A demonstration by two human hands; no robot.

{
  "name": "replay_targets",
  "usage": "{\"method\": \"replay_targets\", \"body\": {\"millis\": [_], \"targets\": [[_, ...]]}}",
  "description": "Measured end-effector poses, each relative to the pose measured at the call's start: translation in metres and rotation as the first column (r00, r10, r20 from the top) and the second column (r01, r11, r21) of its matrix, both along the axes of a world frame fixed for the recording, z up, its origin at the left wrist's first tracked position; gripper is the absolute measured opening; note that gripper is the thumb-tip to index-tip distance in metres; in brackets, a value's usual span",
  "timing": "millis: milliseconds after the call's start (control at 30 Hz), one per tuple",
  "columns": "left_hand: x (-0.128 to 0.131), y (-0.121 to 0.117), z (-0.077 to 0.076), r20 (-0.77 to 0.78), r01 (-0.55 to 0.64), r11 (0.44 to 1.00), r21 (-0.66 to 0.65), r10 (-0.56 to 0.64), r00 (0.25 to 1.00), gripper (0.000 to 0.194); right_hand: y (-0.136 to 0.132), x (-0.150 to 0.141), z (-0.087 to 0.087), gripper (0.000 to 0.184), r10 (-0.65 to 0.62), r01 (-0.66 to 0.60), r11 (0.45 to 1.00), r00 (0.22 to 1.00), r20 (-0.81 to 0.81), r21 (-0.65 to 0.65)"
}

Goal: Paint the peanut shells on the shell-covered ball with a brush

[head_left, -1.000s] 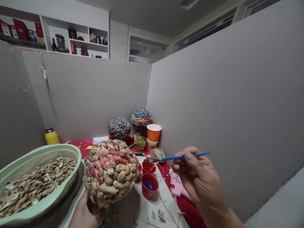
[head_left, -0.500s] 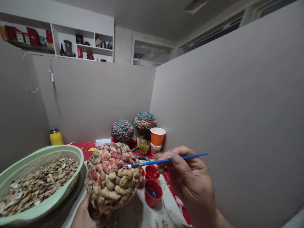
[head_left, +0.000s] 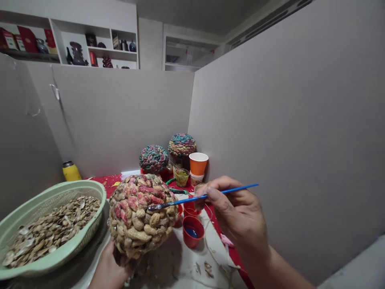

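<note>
Peanut ball [head_left: 141,230]: held above the tabletop [head_left: 186,265], gripped from below by the left hand [head_left: 110,267], its fingers partly hidden.
Brush [head_left: 204,196]: pinched in the fingers of the right hand [head_left: 239,210], its tip seemingly touching shells below the red patches.
Stroke: best laid lightly, with the ball steadied.

Your peanut-covered ball [head_left: 142,226] shows a rough, ridged surface; your paintbrush [head_left: 189,200], a smooth handle. Before you: glossy plastic cups [head_left: 193,241], a perforated plastic basket [head_left: 102,196], matt partition panels [head_left: 285,132].
</note>
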State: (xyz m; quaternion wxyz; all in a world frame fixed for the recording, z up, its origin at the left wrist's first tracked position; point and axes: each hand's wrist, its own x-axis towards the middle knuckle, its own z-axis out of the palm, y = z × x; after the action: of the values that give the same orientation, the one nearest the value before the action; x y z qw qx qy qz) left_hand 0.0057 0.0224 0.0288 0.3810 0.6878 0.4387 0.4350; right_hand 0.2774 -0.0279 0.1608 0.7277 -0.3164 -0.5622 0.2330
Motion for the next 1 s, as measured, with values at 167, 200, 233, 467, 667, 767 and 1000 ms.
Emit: {"method": "replay_targets", "body": {"millis": [167, 200, 233, 467, 667, 767, 1000], "targets": [[0.006, -0.003, 0.005, 0.014, -0.079, 0.996, 0.046, 0.079, 0.997, 0.037, -0.004, 0.009, 0.006, 0.025, -0.038, 0.040, 0.999, 0.997, 0.060, -0.028], [0.006, -0.003, 0.005, 0.001, -0.075, 0.996, 0.050, 0.075, 0.997, 0.035, -0.005, 0.010, 0.006, 0.024, -0.042, 0.043, 0.999, 0.997, 0.066, -0.023], [0.005, -0.002, 0.004, -0.010, -0.067, 0.996, 0.058, 0.068, 0.998, 0.034, -0.006, 0.011, 0.006, 0.022, -0.044, 0.045, 0.999, 0.997, 0.068, -0.014], [-0.002, 0.001, 0.004, -0.080, 0.007, 0.997, 0.079, -0.001, 0.997, 0.023, -0.014, 0.007, 0.006, 0.005, -0.043, 0.017, 0.989, 0.984, 0.175, 0.149], [-0.004, 0.002, 0.001, -0.094, 0.019, 0.999, 0.041, -0.016, 0.995, 0.025, -0.011, 0.007, 0.009, 0.012, -0.010, -0.053, 0.975, 0.960, 0.281, 0.216], [-0.006, 0.004, -0.004, -0.069, 0.013, 1.000, 0.006, -0.012, 0.998, 0.032, -0.010, 0.016, 0.009, 0.014, -0.018, -0.046, 0.977, 0.957, 0.291, 0.210], [-0.003, 0.001, 0.002, -0.045, 0.008, 1.000, 0.018, -0.007, 0.999, 0.018, -0.013, 0.018, 0.008, 0.015, -0.046, -0.013, 0.970, 0.971, 0.235, 0.242]]}}
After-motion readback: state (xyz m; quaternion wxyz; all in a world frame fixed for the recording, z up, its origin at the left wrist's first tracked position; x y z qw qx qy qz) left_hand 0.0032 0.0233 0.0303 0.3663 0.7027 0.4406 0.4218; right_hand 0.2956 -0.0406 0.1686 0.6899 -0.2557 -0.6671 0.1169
